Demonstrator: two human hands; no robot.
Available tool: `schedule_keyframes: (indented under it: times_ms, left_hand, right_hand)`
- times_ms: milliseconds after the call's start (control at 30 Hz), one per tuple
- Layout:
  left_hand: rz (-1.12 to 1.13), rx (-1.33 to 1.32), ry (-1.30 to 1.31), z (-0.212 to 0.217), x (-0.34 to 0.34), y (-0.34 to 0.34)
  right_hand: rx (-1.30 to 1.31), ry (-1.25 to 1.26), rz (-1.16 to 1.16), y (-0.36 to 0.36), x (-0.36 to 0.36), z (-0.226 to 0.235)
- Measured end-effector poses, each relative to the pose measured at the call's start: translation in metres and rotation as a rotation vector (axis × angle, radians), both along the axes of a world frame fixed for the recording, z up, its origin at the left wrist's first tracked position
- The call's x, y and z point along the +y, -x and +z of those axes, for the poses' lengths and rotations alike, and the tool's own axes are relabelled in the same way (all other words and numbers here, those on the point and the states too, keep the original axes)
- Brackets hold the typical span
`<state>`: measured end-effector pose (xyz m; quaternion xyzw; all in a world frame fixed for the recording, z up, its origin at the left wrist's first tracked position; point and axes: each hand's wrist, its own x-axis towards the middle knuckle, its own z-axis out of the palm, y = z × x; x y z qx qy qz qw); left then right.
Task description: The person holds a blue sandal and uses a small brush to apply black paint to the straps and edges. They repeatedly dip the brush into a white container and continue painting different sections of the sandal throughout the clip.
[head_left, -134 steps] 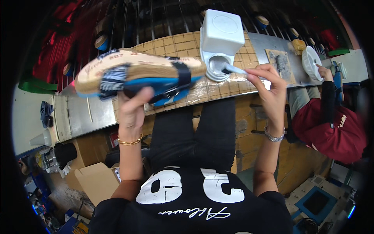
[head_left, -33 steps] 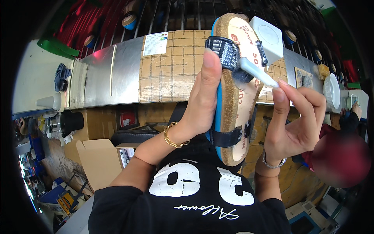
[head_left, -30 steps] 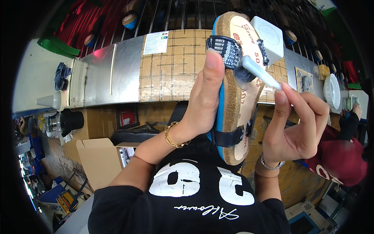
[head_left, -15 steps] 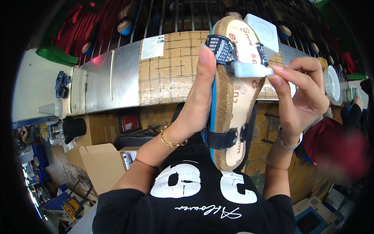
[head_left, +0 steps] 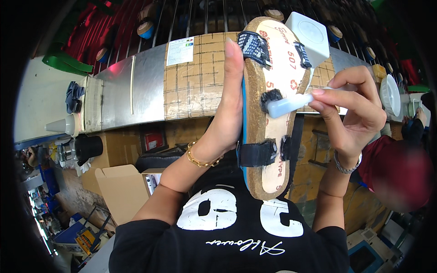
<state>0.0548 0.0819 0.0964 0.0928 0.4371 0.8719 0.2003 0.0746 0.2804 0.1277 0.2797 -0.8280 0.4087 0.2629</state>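
Note:
An unfinished sandal upper (head_left: 258, 123), cork underneath with a pale printed insole board, stands nearly upright before my chest, its underside turned to me. Strap ends are folded onto it: a woven black-and-white strap (head_left: 255, 47) near the top and a black strap (head_left: 257, 155) lower down. My left hand (head_left: 223, 107) is closed on its left edge, thumb upright and the other fingers hidden behind. Between thumb and fingers, my right hand (head_left: 357, 107) pinches a brush (head_left: 289, 104) with a pale handle. Its dark bristles touch the sole's middle, by the left border of the board.
Ahead lies a metal bench with a taped cardboard sheet (head_left: 200, 86) and a white container (head_left: 309, 36). Behind it, a roller conveyor carries more sandals (head_left: 145, 29). A white bowl (head_left: 390, 95) stands at right, near a co-worker in a dark red cap (head_left: 393, 170). An open carton (head_left: 123, 193) sits lower left.
The brush has gone from beside the woven strap down to the middle of the sole. My left hand and the sandal have shifted slightly left and up.

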Motion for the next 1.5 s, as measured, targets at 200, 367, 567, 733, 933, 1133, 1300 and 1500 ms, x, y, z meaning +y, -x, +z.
schedule_keyframes:
  times_ms: [200, 367, 567, 733, 933, 1133, 1300, 1500]
  left_hand:
    - [-0.006, -0.035, -0.016, -0.001, 0.002, -0.002]
    - [0.008, -0.024, 0.043, -0.001, 0.004, -0.003]
    - [-0.047, -0.036, -0.083, -0.001, 0.001, -0.001]
    - [0.0, 0.023, 0.011, -0.003, 0.0, 0.001]
    - [0.053, 0.06, 0.072, -0.006, -0.004, 0.005]
    - [0.075, 0.017, -0.015, -0.006, -0.004, 0.003]
    - [0.076, 0.004, -0.038, -0.006, -0.006, 0.001]
    - [0.039, 0.058, 0.098, -0.006, -0.007, 0.004]
  right_hand:
    - [0.063, -0.005, -0.09, 0.002, -0.004, 0.006]
    - [0.101, 0.01, -0.041, 0.006, -0.003, 0.005]
    - [0.026, -0.031, -0.029, -0.005, -0.002, 0.007]
    - [-0.014, -0.067, -0.016, -0.01, -0.003, 0.009]
    - [-0.038, -0.098, -0.027, -0.016, -0.007, 0.014]
    - [-0.102, -0.098, -0.023, -0.02, -0.009, 0.018]
    - [-0.139, -0.071, -0.014, -0.022, -0.008, 0.018]
    - [-0.153, 0.098, 0.129, 0.0, -0.011, 0.015]
